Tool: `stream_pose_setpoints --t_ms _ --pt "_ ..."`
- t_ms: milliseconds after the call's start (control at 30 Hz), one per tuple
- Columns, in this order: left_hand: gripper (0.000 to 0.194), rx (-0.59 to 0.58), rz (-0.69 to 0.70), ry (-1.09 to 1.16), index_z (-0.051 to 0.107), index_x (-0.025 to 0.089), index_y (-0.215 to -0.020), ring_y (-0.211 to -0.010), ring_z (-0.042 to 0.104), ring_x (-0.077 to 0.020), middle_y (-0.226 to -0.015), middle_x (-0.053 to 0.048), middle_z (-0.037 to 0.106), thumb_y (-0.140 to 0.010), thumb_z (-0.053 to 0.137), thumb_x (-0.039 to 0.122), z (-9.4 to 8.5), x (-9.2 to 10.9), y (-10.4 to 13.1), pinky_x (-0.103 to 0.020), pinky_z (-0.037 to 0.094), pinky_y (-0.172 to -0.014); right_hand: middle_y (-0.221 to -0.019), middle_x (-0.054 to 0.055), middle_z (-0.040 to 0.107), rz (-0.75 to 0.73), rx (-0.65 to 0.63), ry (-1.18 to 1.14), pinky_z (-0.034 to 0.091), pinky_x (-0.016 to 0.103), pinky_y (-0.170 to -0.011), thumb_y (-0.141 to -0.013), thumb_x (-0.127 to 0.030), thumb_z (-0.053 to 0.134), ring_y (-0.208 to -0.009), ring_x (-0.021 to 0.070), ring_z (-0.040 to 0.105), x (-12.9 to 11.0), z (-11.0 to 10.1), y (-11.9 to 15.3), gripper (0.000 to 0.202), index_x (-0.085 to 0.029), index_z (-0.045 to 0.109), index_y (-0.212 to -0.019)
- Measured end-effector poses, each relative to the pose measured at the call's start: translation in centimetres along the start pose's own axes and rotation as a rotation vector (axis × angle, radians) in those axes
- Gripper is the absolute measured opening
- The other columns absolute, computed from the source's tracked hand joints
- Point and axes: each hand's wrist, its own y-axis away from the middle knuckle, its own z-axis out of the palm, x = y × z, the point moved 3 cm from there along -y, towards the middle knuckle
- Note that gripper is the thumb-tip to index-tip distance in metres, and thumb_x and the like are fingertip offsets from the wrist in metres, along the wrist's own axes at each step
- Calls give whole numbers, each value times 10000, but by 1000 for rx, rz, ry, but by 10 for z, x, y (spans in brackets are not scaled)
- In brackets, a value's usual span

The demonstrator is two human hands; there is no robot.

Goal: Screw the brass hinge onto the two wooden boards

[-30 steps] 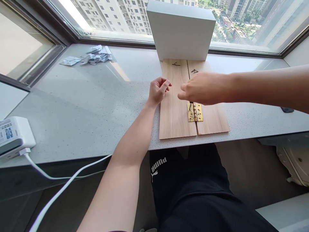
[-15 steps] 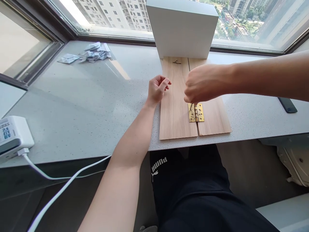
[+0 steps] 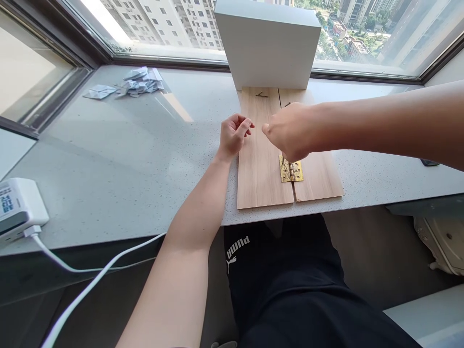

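Observation:
Two pale wooden boards (image 3: 266, 179) lie side by side with a narrow gap. A brass-coloured hinge (image 3: 291, 170) lies open across this gap near the front, one leaf on each board. My right hand (image 3: 290, 130) is closed just above and behind the hinge; whatever its fingers grip is hidden from view. A thin dark piece shows at the hinge's upper left, too small to name. At the left board's left edge, my left hand (image 3: 234, 135) is curled with thumb and fingertips together. I cannot make out anything inside it. Several small screws (image 3: 261, 94) rest at that board's far end.
Behind the boards stands a white box (image 3: 270, 53) by the window. Crumpled paper pieces (image 3: 139, 82) lie at the back left of the speckled counter (image 3: 152, 159). A white power strip (image 3: 21, 208) with a cable is at left, and a dark phone (image 3: 430, 162) at right.
My right hand has turned at the wrist, its thumb side now pointing left, and sits lower over the hinge. My left hand stays in place. The view has shifted slightly.

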Motion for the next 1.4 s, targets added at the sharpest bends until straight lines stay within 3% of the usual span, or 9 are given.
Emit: stream_pose_setpoints --t_ms 133,200,400,667,800,867,967,1133,1400 --pt "427 -11 -5 -40 699 268 -868 -748 728 -201 -901 -67 793 -1070 868 605 -1 2 -1 -373 616 -692 -822 -38 609 -23 -245 211 386 401 -639 -1127 -134 823 -669 191 552 0 -15 20 282 -183 777 -1400" --pt "450 -16 -2 -48 690 267 -878 -747 732 -201 -895 -58 780 -1078 869 628 -1 2 -1 -378 620 -699 -801 -54 574 -58 -251 225 377 384 -628 -1231 -313 797 -621 157 491 2 -22 23 178 -174 792 -1342" --pt "347 -4 -31 -40 718 268 -882 -774 749 -188 -961 -68 832 -1104 863 491 0 3 1 -350 638 -705 -592 -122 418 -223 -32 119 229 323 -576 -1187 -593 881 -481 60 342 26 -4 7 527 -192 698 -900" --pt "339 -16 -6 -42 707 259 -864 -751 748 -195 -901 -64 808 -1084 855 471 -1 2 2 -352 610 -689 -548 -121 363 -274 62 34 246 336 -583 -1121 -503 987 -504 69 330 26 -3 5 582 -209 635 -762" --pt "234 -5 -27 -28 749 260 -882 -764 750 -186 -942 -75 840 -1050 829 402 0 2 2 -329 612 -696 -709 -60 674 -165 227 -295 375 303 -676 -1150 -426 936 -683 108 581 84 -1 12 355 -203 786 -919" --pt "208 -8 -32 -32 757 256 -876 -766 748 -186 -943 -80 846 -1028 825 380 1 1 3 -326 623 -710 -767 -40 745 -22 362 -635 414 309 -662 -1206 -467 818 -665 109 630 127 28 13 356 -213 763 -962" --pt "215 -23 -50 -79 753 253 -855 -761 733 -200 -908 -79 832 -994 843 389 2 0 5 -332 613 -692 -706 -59 684 143 692 -1064 378 332 -583 -1081 -803 824 -568 110 506 176 104 8 578 -286 606 -941" --pt "266 -59 -43 -193 745 253 -847 -696 668 -212 -822 -63 778 -979 841 464 0 0 10 -342 529 -619 -598 -94 558 369 1084 -1343 261 387 -533 -891 -1107 689 -528 115 349 192 225 -13 795 -359 419 -877" --pt "173 -147 -5 -455 814 264 -920 -679 664 -248 -803 -59 796 -951 837 433 -7 8 15 -382 541 -640 -761 -54 618 508 1147 -1503 341 326 -528 -885 -1119 684 -535 121 428 182 271 -28 823 -335 446 -966"
